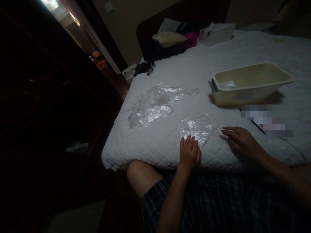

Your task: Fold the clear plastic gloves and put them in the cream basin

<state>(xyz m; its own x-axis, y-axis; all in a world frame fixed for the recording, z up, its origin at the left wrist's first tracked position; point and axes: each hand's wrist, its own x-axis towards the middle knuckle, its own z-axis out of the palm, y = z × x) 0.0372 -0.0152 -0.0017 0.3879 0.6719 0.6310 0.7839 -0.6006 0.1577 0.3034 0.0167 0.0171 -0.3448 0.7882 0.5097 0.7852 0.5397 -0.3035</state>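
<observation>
A clear plastic bag [195,127] lies flat on the white quilted bed [155,145] near its front edge. My left hand [189,152] rests palm down on the bag's near left corner, fingers together. My right hand [239,138] lies flat at the bag's right edge, fingertips touching the plastic. Neither hand grips anything. Farther left on the quilt lies a crumpled heap of several clear plastic bags [152,106].
A beige plastic tub [250,84] stands on the bed to the right, with a bit of clear plastic inside. A white box [216,33], a pillow and dark clothes lie at the far end. My knee shows below the bed edge. The room to the left is dark.
</observation>
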